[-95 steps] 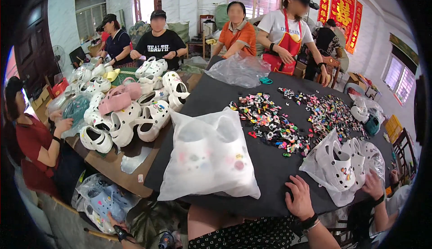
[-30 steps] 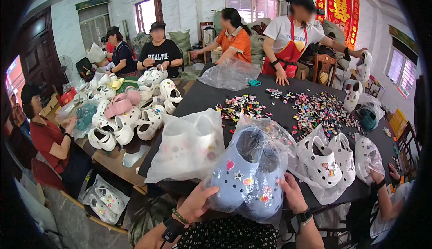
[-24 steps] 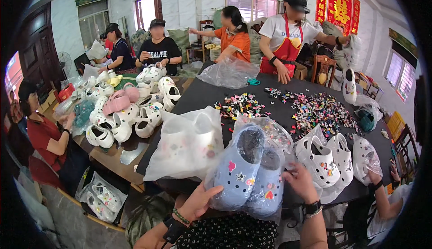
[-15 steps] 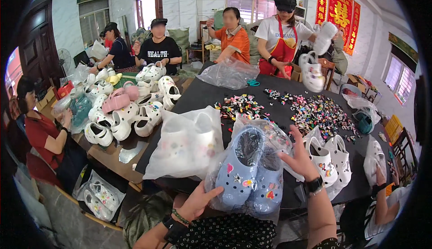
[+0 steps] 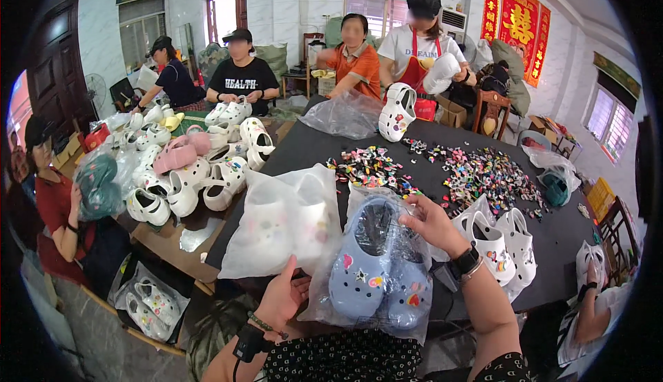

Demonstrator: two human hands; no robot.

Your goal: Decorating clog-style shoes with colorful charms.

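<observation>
A pair of blue clogs with small charms lies inside a clear plastic bag at the table's near edge. My right hand is curled at the bag's upper right, thumb and fingers closed on the plastic. My left hand is open beside the bag's left side, thumb raised and fingers apart, apparently holding nothing. Just beyond it lies a frosted white bag with a pair of pale clogs showing through. White clogs with charms stand to the right of my right hand, partly in clear plastic.
Loose colourful charms spread over the black table. White and pink clogs pile up at left. A bagged pair rests on a seat at lower left. Several co-workers surround the tables; one in a red apron handles white clogs.
My left hand has let go of the blue clogs' bag and moved left. My right hand has closed at the bag's top. Across the table, a white clog has come down near the tabletop.
</observation>
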